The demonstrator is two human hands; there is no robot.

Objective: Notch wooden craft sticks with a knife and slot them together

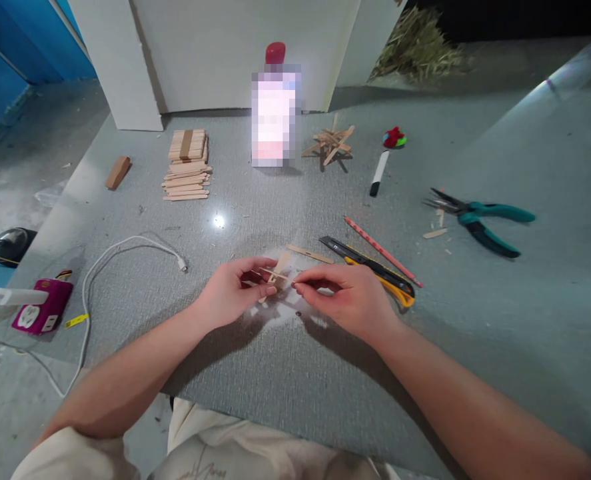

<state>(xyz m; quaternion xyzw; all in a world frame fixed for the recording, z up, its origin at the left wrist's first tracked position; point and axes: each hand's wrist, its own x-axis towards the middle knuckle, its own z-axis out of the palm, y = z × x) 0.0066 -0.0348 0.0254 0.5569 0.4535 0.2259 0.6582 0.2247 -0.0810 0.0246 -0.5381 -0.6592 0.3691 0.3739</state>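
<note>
Head view: the left hand [232, 290] has its thumb and fingers closed on a small wooden-stick piece [278, 275]. Just beside it, the right hand [352, 297] has thumb and forefinger tips together; whether they pinch anything is too small to tell. Beyond the fingers of both hands, a loose stick [311, 254] lies on the worktop [255, 223]. The utility knife [365, 265] and red pencil [382, 251] lie beyond the right fingers, the pencil farther out.
</note>
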